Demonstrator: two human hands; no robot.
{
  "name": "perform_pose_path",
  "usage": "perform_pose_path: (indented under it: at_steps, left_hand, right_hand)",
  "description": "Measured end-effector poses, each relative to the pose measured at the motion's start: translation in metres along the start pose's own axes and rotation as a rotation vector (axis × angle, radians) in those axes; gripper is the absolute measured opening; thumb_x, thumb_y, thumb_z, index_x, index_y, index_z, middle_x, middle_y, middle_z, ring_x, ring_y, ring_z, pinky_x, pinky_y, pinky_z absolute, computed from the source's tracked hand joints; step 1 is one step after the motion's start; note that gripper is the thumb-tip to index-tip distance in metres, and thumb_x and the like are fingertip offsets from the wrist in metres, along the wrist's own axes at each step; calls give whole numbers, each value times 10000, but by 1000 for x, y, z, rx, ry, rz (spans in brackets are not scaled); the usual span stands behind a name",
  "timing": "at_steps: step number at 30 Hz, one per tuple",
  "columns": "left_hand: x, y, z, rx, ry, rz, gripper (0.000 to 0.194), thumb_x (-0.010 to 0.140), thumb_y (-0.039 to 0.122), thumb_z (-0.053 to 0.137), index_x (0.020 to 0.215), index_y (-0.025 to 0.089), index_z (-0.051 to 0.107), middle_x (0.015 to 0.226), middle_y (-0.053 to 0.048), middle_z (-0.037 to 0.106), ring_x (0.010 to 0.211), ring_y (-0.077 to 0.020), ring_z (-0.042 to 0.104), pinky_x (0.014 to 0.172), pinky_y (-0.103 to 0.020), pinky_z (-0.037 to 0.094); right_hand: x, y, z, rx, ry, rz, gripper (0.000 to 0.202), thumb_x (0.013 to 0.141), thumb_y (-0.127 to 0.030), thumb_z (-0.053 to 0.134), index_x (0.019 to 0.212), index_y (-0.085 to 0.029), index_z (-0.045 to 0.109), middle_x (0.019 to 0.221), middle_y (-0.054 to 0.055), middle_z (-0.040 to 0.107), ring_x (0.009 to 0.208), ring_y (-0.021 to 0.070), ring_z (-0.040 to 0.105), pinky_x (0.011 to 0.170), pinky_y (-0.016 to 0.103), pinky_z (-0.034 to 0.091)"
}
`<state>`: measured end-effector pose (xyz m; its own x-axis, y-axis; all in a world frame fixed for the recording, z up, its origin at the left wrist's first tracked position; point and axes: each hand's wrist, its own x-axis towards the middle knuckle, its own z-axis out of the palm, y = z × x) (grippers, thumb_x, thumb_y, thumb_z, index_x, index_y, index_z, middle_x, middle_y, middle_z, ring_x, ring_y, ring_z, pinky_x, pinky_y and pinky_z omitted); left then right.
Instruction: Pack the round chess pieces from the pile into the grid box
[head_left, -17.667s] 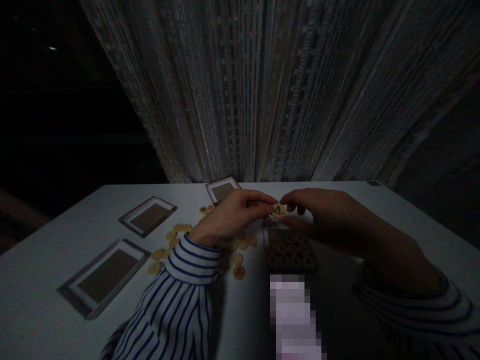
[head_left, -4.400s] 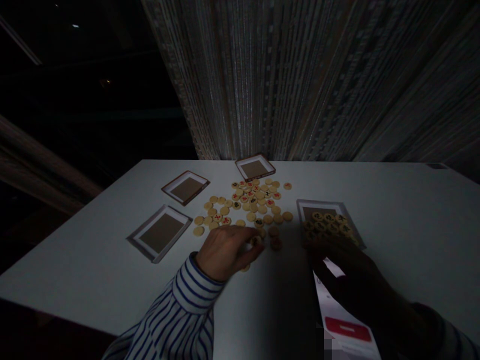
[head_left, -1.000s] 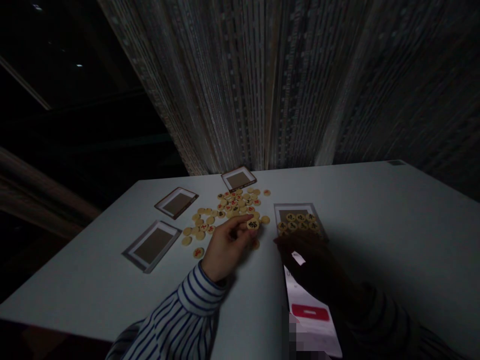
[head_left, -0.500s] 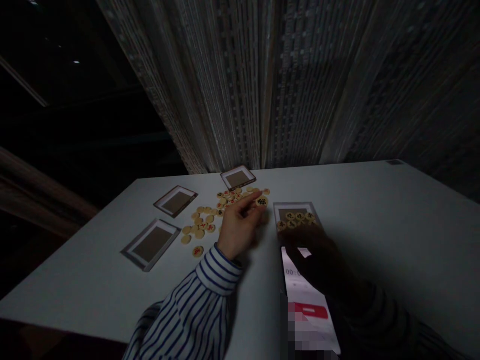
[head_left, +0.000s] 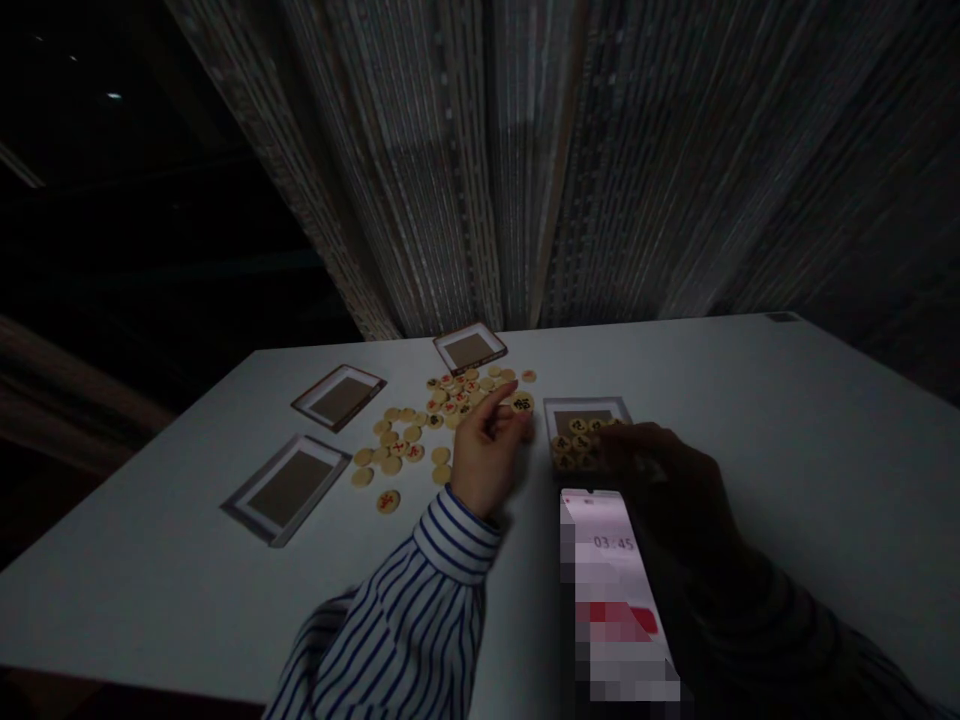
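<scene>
My left hand, in a blue-and-white striped sleeve, pinches a round Chinese chess piece with a black character facing up. Below and left of it, loose Chinese chess pieces are spread on the white table, some marked red or black, others blank side up. My right hand is in deep shadow over the right edge of a clear-rimmed box. Its fingers are bent together, and whatever lies between them is hidden. Several black-marked pieces lie in rows inside that box.
A lit phone showing a timer lies in front of the box, close to my right wrist. Three more shallow boxes stand left and behind: a near one, a middle one and a far one. A curtain hangs behind the table.
My right hand has shifted right and up to the box's right side, uncovering more of its front pieces and the phone's timer. My left hand still holds its piece in nearly the same spot.
</scene>
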<state>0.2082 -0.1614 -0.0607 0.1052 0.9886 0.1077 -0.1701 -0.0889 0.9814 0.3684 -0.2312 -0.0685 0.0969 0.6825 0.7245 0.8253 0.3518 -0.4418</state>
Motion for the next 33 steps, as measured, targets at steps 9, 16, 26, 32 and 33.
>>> perform_pose_path:
  at_steps: [9,16,26,32,33]
  left_hand:
    - [-2,-8,-2,-53,41,-23,269,615,157,675,842,151,530,618,50,573,551,-69,547,556,-189,433]
    - [-6,-14,2,-84,15,-47,271,604,169,700,863,136,627,664,10,633,612,-90,582,601,-214,464]
    - [-7,-14,1,-46,-45,-52,284,626,217,703,903,153,693,732,-24,684,651,-116,608,617,-249,500]
    - [-11,-12,2,15,-77,-69,278,653,154,676,929,165,704,739,-24,690,670,-122,609,675,-272,512]
    - [-11,-13,2,24,-82,-64,278,659,147,669,934,166,704,742,-25,692,670,-121,608,686,-276,513]
  right_hand:
    - [4,9,-5,-4,28,46,142,832,-270,503,866,-202,623,780,48,685,686,166,634,578,305,531]
    - [2,11,0,15,17,54,169,826,-301,507,857,-194,634,759,47,688,666,169,641,561,310,536]
    - [2,9,0,-8,9,45,176,827,-301,494,845,-197,635,769,61,696,664,181,650,563,323,542]
    - [3,12,0,20,-85,29,176,831,-304,503,873,-199,638,795,64,690,688,185,647,572,319,537]
    - [2,13,0,37,-96,21,171,831,-297,507,884,-197,636,808,65,689,698,183,646,580,318,539]
